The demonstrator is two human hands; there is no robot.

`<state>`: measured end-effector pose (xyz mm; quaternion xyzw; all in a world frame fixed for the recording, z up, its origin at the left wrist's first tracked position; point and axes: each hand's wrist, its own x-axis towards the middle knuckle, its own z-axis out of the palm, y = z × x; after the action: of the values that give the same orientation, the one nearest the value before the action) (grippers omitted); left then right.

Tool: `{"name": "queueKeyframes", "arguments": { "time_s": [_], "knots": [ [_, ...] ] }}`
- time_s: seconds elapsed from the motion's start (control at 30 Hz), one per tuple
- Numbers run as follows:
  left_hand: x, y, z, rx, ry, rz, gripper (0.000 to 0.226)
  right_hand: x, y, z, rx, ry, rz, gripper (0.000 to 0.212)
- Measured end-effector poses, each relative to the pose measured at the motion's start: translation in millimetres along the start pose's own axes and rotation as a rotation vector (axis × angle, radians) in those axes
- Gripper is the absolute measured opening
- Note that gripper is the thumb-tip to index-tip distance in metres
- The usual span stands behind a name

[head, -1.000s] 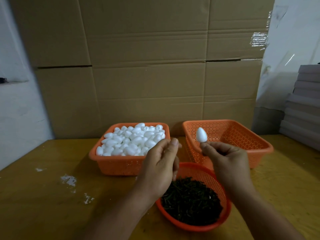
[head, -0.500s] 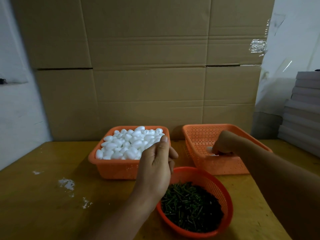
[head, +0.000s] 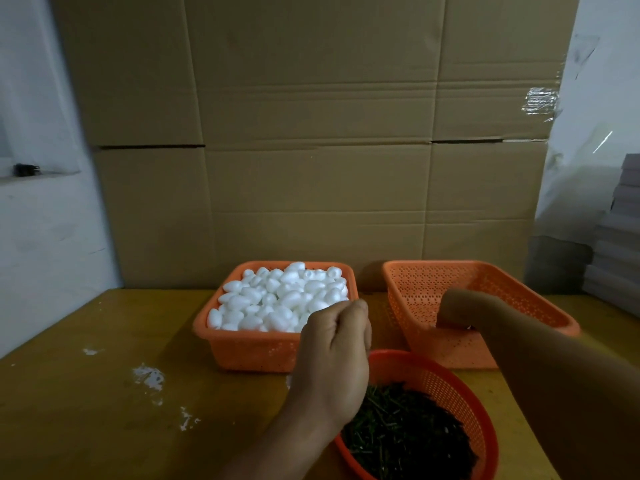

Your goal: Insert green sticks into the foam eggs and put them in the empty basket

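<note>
A large sheet of brown cardboard stands upright behind the desk, creased in horizontal folds, with dark slits at its left and right seams and a patch of clear tape near its upper right edge. The desk is yellowish wood, marked with white smears on its left part. A pale wall rises on the left, bearing a narrow ledge with a small dark object on it. On the right hangs clear plastic sheeting, and a stack of grey boards stands at the edge. The light is dim.
</note>
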<state>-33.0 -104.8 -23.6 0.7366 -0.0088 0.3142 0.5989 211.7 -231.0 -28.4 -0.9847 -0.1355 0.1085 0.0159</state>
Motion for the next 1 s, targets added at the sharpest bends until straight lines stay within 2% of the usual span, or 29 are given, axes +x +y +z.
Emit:
{"name": "queueKeyframes", "arguments": {
  "time_s": [0.2, 0.27, 0.33, 0.4, 0.5, 0.7, 0.83, 1.0],
  "knots": [
    [-7, -2, 5, 0.145, -0.106, -0.018, 0.030, -3, 8, -4, 0.183, 0.096, 0.017, 0.021],
    [-5, -4, 3, 0.220, -0.115, -0.028, 0.028, -1, 14, -5, 0.295, 0.205, 0.032, 0.015],
    [-2, -7, 0, 0.323, -0.089, -0.018, 0.026, -10, 16, -10, 0.385, 0.358, 0.036, 0.019],
    [3, -12, -5, 0.402, -0.041, 0.007, 0.020, -30, 14, -11, 0.425, 0.474, -0.042, 0.024],
    [13, -19, -18, 0.516, 0.044, -0.002, 0.017, -78, 8, -5, 0.498, 0.572, -0.215, 0.017],
    [30, -31, -39, 0.695, 0.102, -0.027, 0.033, -160, 1, 18, 0.574, 0.602, -0.379, 0.038],
    [34, -40, -45, 0.860, 0.073, 0.011, 0.039, -177, -5, 39, 0.615, 0.704, -0.434, 0.034],
    [53, -47, -49, 1.126, 0.002, 0.081, 0.030, -181, -7, 55, 0.597, 0.678, -0.459, 0.033]
  ]
}}
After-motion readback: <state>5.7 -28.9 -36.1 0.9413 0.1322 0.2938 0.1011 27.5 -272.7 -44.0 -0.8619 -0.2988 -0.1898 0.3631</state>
